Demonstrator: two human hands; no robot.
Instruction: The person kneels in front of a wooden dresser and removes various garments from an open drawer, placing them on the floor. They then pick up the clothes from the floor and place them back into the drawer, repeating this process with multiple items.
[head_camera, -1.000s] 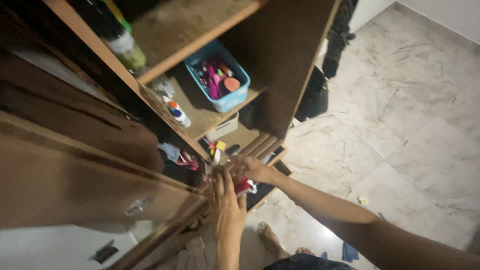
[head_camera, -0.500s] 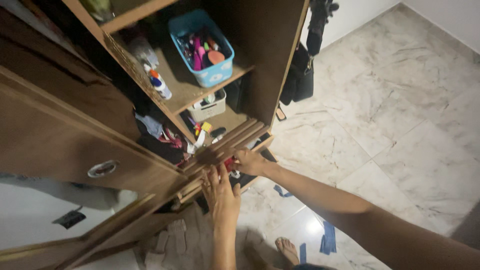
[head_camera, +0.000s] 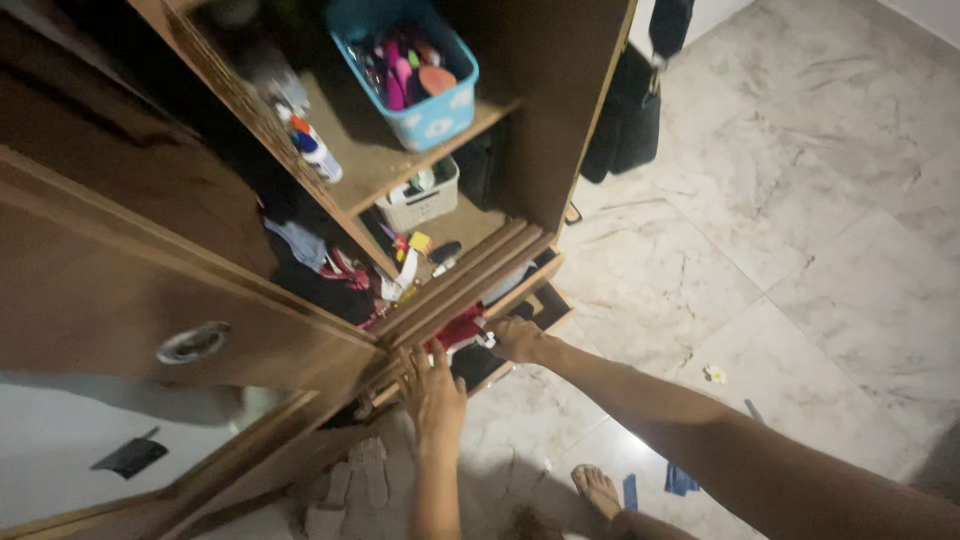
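Two hands reach into a wooden wardrobe's low drawer: the left hand spread on its front edge, the right hand closed on red cloth inside. Far above, a blue basket holds bright small items.

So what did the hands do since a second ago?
The right hand slid further along the low drawer, which now shows more of its red contents. The left hand stayed flat on the wardrobe's bottom edge. The blue basket stayed on its shelf.

Open marble floor rightward; crammed wardrobe shelves and door leftward
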